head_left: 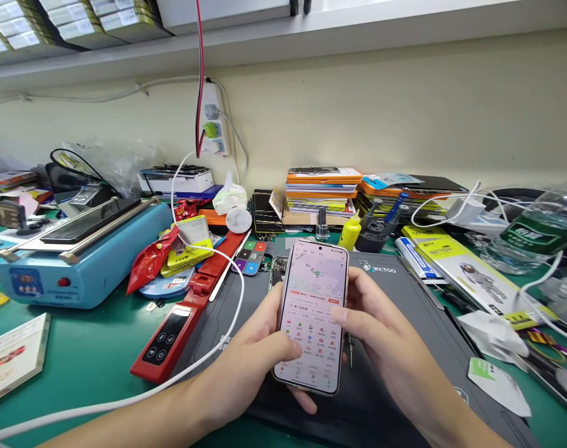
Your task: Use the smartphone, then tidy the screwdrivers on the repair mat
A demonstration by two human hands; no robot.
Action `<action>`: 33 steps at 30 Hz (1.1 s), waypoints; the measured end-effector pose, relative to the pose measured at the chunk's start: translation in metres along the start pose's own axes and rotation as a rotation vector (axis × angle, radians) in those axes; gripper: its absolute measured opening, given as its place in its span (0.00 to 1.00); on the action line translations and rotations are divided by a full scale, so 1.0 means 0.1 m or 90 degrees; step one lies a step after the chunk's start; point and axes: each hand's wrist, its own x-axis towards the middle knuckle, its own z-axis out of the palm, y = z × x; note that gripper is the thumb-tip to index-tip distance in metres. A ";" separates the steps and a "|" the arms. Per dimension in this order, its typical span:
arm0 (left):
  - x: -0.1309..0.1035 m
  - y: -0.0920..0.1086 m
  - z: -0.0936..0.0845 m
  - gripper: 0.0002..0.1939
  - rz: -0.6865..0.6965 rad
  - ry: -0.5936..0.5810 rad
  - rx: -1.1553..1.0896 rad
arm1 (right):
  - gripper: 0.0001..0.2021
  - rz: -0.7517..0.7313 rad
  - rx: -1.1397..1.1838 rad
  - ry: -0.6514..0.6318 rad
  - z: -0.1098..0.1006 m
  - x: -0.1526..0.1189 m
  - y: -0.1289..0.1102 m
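Note:
A smartphone (311, 317) with a lit screen is held upright-tilted between both hands, above the dark work mat (381, 386). My left hand (267, 339) wraps its left side, thumb over the lower screen and fingertips showing beneath. On the right edge, my right hand (367, 317) grips it with the thumb over the middle of the screen. A map fills the top of the display, with rows of small icons below. Behind the phone, an opened device with bare circuitry (278, 270) is partly hidden. A thin screwdriver-like tool (351, 351) shows just right of the phone.
A red handheld device (165, 342) and blue machine (85, 255) stand left, with a white cable (239, 292) crossing in front. Stacked boxes (321, 193), a yellow bottle (349, 233) and a tool holder (374, 233) line the back. Battery packs (474, 274) and a water bottle (535, 230) lie right.

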 end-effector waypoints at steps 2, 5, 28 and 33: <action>0.00 0.01 0.00 0.36 0.000 0.001 -0.012 | 0.14 0.005 0.030 0.003 0.00 -0.01 0.01; 0.00 0.04 0.01 0.37 -0.007 -0.003 -0.016 | 0.16 0.023 0.065 -0.003 0.00 -0.01 0.01; 0.07 0.02 -0.12 0.38 0.073 0.038 -0.054 | 0.25 0.051 0.031 -0.089 0.00 0.03 0.05; 0.10 0.01 -0.17 0.39 0.088 0.079 -0.053 | 0.30 0.075 0.025 -0.122 0.07 0.03 0.04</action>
